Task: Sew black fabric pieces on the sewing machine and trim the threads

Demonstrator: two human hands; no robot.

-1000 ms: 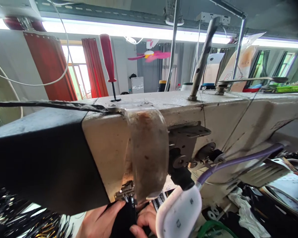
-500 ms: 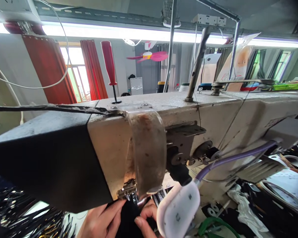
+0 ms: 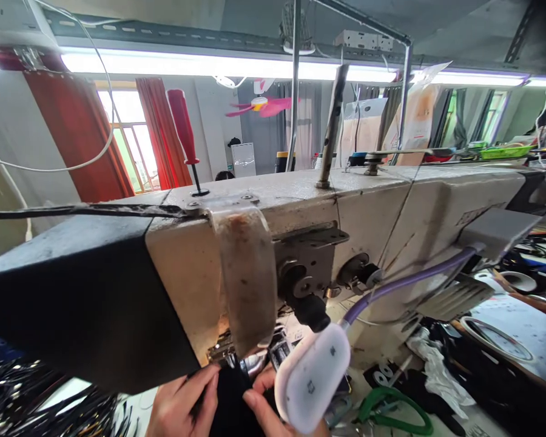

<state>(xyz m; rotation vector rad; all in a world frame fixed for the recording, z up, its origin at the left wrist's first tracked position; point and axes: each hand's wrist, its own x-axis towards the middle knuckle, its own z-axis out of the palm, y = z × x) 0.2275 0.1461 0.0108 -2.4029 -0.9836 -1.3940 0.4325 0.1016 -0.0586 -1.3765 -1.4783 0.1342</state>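
A sewing machine point(image 3: 382, 212) with a pale, stained body fills the middle of the view. Below its needle end lies black fabric point(image 3: 233, 400). My left hand point(image 3: 182, 403) grips the fabric's left side, thumb and fingers pressed together close to the metal presser foot point(image 3: 222, 351). On the right side my right hand point(image 3: 266, 400) pinches the same fabric between thumb and forefinger, partly covered by a white lamp head point(image 3: 313, 379) on a purple flexible neck point(image 3: 414, 282). A clear curved guard point(image 3: 248, 279) hangs in front of the needle area and hides the needle.
A red-handled screwdriver point(image 3: 182, 127) stands upright on the machine top, near a metal post point(image 3: 333, 127). Lower right are green-handled scissors or a similar tool point(image 3: 394, 409) and crumpled white plastic point(image 3: 437, 370). Dark zippers or cords point(image 3: 50, 400) pile up at lower left.
The view has shifted, so the machine and lamp sit further left in the picture. Both hands keep hold of the black fabric beside the presser foot, with little visible movement.
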